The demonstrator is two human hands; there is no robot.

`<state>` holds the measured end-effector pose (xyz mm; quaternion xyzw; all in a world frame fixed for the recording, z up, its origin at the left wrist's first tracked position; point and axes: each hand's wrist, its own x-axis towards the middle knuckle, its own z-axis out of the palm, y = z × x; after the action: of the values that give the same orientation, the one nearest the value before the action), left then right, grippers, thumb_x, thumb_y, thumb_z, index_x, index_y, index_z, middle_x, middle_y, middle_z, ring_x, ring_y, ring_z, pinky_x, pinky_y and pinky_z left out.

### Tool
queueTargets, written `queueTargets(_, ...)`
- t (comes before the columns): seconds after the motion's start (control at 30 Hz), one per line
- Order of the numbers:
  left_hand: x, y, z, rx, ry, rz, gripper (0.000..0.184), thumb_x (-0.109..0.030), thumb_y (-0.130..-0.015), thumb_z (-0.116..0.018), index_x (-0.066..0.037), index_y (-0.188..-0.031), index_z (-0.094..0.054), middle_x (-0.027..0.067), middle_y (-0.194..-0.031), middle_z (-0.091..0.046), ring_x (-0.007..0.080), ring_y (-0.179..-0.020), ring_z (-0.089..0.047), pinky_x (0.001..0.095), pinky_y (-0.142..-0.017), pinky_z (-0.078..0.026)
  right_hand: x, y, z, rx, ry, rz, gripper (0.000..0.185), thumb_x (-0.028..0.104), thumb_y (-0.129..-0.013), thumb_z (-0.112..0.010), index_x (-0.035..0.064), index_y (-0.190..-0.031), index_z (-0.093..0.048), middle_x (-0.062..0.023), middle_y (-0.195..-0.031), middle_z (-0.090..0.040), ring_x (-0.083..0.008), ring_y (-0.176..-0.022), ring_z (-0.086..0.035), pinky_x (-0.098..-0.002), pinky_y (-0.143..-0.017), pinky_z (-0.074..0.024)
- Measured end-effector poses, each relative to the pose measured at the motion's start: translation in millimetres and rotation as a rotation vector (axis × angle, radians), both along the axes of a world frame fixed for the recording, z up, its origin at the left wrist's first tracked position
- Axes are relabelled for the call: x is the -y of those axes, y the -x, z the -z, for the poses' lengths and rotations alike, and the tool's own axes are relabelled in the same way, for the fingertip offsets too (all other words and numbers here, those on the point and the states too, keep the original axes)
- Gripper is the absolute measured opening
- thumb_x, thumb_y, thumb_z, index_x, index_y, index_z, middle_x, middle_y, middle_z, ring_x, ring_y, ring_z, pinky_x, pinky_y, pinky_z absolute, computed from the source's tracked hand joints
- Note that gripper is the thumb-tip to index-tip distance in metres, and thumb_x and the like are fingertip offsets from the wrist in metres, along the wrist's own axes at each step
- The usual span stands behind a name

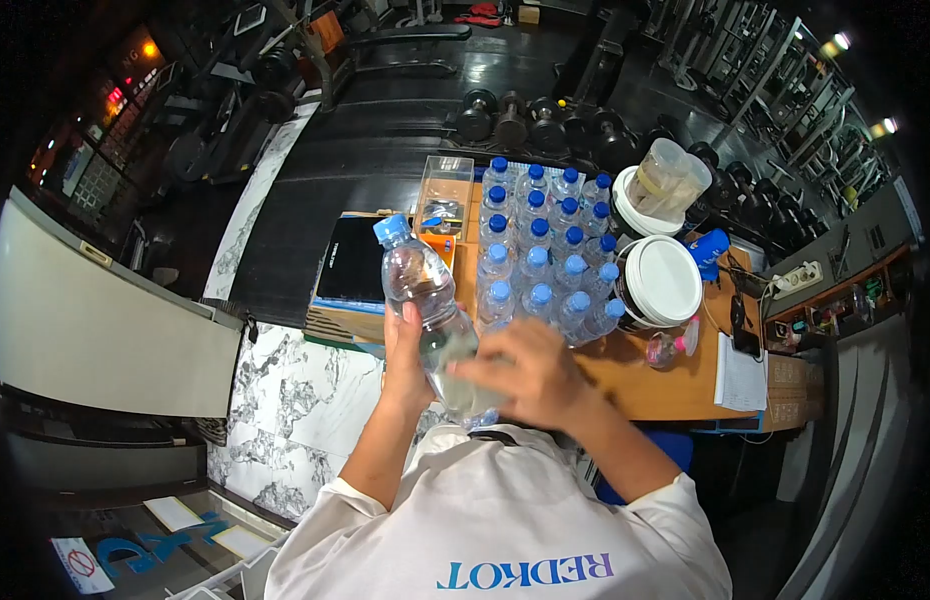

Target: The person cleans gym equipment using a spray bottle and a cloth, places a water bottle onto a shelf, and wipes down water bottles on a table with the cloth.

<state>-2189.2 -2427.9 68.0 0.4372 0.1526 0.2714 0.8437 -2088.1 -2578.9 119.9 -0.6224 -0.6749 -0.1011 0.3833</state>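
My left hand (408, 365) is wrapped round a clear plastic water bottle (421, 283) with a light blue cap, held tilted in front of my chest. My right hand (533, 372) is at the bottle's lower part, its fingers bent and smeared by motion; whether they grip the bottle or only touch it, I cannot tell. A pale, blurred patch shows on the bottle beneath those fingers. Just beyond my hands, several rows of similar bottles (534, 232) stand upright on the wooden table (640, 385), with dark blue caps at the back and lighter blue ones in front.
Right of the bottles stand a white-lidded tub (665, 281) and another tub topped with clear cups (663, 178). A small pink-topped bottle (665, 348), a notebook (740, 372) and a blue cup (707, 250) lie farther right. A dark box (357, 262) and a clear container (447, 185) are left.
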Motion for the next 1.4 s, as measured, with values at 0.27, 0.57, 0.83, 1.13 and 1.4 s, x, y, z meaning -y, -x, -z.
queueTargets(0.27, -8, 5, 11, 0.029, -0.092, -0.090, 0.068, -0.041, -0.093, -0.066, -0.012, -0.145, -0.033, 0.0083, -0.133, -0.051, 0.0173, -0.118, -0.053, 0.0335, -0.096, -0.047, -13, 13, 7, 0.108, 0.044, -0.029, 0.037, 0.016, -0.064, -0.076, 0.0189, -0.101, -0.074, -0.0024, -0.087, -0.059, -0.0213, -0.080, -0.062, -0.0372, -0.070, -0.0502)
queueTargets(0.57, -1, 8, 18, 0.074, 0.178, -0.069, 0.073, -0.060, -0.092, -0.054, -0.010, -0.143, -0.039, 0.0130, -0.128, -0.055, 0.0253, -0.116, -0.058, 0.0418, -0.095, -0.051, -15, -23, 10, -0.315, 0.091, 0.073, 0.046, 0.005, -0.060, -0.080, 0.0061, -0.105, -0.070, -0.0075, -0.092, -0.060, -0.0260, -0.084, -0.063, -0.0352, -0.073, -0.0514)
queueTargets(0.83, 6, 1, 11, 0.057, 0.251, -0.084, 0.084, -0.074, -0.089, -0.043, -0.002, -0.132, -0.052, 0.0098, -0.099, -0.066, 0.0174, -0.086, -0.066, 0.0337, -0.072, -0.057, 9, -27, 42, -0.650, 0.076, -0.024, 0.035, -0.002, -0.067, -0.070, -0.0005, -0.101, -0.064, -0.0111, -0.094, -0.062, -0.0264, -0.085, -0.063, -0.0328, -0.075, -0.0482)
queueTargets(1.13, 47, -31, 21, 0.127, 0.243, 0.106, 0.071, -0.064, -0.093, -0.049, -0.004, -0.131, -0.048, 0.0102, -0.109, -0.063, 0.0197, -0.092, -0.066, 0.0360, -0.079, -0.059, 45, -65, -7, -0.605, -0.100, -0.068, 0.035, -0.001, -0.068, -0.066, -0.0007, -0.102, -0.063, -0.0137, -0.099, -0.062, -0.0273, -0.090, -0.062, -0.0345, -0.080, -0.0477)
queueTargets(1.4, 99, -47, 10, 0.081, 0.158, -0.046, 0.067, -0.058, -0.098, -0.044, -0.004, -0.137, -0.042, 0.0141, -0.129, -0.055, 0.0230, -0.115, -0.060, 0.0398, -0.094, -0.053, 32, -40, -18, -0.238, 0.054, -0.037, 0.064, -0.003, -0.069, -0.068, 0.0130, -0.131, -0.057, -0.0047, -0.147, -0.049, -0.0331, -0.141, -0.036, -0.0511, -0.118, -0.0221)
